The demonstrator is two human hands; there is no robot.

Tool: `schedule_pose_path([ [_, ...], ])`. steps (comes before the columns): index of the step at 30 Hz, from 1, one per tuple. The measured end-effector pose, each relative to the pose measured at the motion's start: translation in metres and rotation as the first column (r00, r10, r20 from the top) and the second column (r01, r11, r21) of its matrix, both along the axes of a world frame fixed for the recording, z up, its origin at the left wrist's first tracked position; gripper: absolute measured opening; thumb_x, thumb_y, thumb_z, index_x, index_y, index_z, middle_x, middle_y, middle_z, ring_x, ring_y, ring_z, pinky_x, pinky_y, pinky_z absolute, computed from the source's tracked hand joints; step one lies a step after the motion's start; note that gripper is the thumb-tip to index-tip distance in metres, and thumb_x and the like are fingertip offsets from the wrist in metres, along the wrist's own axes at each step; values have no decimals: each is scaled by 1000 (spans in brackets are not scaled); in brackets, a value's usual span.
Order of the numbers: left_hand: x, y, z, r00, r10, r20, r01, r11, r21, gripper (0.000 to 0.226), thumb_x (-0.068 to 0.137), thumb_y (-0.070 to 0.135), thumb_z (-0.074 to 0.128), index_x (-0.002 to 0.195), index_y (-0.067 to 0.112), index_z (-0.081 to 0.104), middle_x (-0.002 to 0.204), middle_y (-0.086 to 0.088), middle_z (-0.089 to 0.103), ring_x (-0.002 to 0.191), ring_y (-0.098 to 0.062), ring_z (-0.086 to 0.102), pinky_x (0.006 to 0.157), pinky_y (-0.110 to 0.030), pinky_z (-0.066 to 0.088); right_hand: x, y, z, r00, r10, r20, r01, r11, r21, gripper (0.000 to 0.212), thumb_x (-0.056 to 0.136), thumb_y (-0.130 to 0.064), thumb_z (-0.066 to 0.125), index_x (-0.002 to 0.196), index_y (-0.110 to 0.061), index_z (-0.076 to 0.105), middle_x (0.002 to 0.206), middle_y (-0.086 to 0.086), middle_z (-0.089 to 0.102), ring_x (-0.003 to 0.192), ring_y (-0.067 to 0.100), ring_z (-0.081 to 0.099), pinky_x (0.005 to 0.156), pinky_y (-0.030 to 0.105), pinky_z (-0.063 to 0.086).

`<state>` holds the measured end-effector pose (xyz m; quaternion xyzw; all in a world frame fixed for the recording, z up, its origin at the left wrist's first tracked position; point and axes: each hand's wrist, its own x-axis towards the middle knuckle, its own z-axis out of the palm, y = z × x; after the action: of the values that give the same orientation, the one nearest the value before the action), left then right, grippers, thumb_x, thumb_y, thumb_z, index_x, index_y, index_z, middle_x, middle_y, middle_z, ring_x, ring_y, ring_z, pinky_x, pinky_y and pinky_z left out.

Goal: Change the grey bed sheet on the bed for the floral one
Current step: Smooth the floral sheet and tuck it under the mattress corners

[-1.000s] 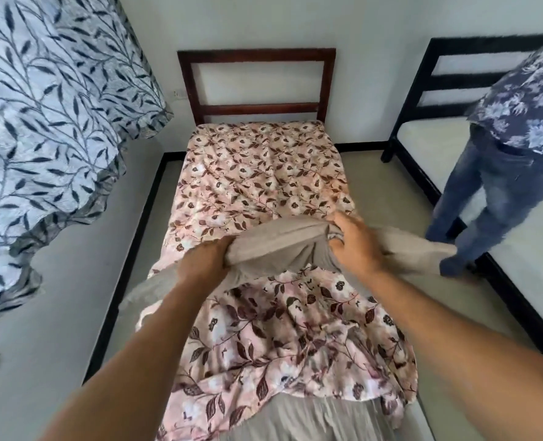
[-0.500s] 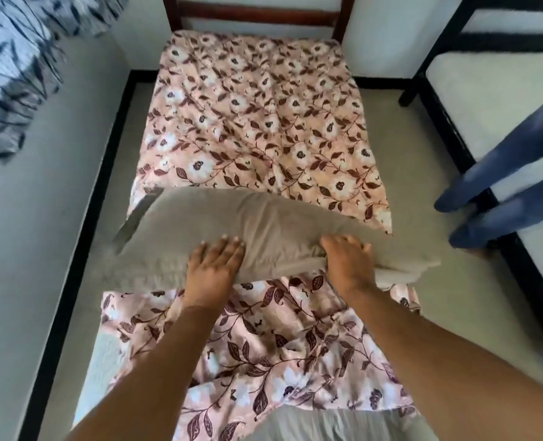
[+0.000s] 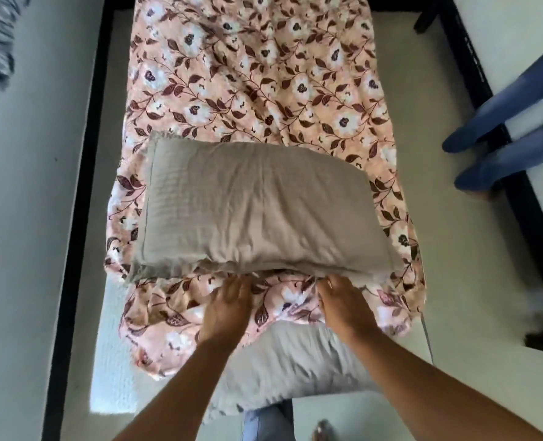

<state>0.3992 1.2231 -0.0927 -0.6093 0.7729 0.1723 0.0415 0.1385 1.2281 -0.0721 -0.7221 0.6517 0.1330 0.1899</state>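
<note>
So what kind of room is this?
Most likely a shared bedroom: a narrow bed under a floral sheet, a grey pillow lying on it, and a second dark-framed bed alongside.

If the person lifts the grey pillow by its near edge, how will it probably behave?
The grey pillow looks plump yet creased, so it would probably sag and fold rather than stay stiff. It likely is light for its size. Lying on the bunched floral sheet, it may drag that cloth when pushed.

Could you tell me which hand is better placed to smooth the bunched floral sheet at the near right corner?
Probably the right hand: it rests beside that corner of the floral sheet; the left hand lies nearer the middle.
</note>
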Motion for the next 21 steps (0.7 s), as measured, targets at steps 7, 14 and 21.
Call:
schedule_pose_path([
  [7,-57,155,-34,984,-172,-44,178,965,191,68,58,41,91,117,14,71,126,-8,66,112,-30,67,84,-40,57,-14,134,-33,994,106,40,-112,968,225,58,63,-22,92,115,-14,66,122,11,65,100,31,70,76,39,60],
  [14,-45,170,-74,988,-147,-46,145,988,-46,40,80,10,48,110,10,75,129,-8,69,124,-29,62,107,-41,41,-19,166,-65,981,176,81,-185,975,125,86,81,-14,78,156,-14,37,166,10,26,151,30,31,117,51,36],
  [21,-46,183,-28,986,-2,-165,-13,996,-90,23,74,-1,73,89,15,69,86,-9,69,86,-32,66,86,-39,53,-17,183,-36,981,187,54,-193,973,126,111,82,-42,80,163,-19,8,171,4,-4,158,28,-1,125,49,10],
])
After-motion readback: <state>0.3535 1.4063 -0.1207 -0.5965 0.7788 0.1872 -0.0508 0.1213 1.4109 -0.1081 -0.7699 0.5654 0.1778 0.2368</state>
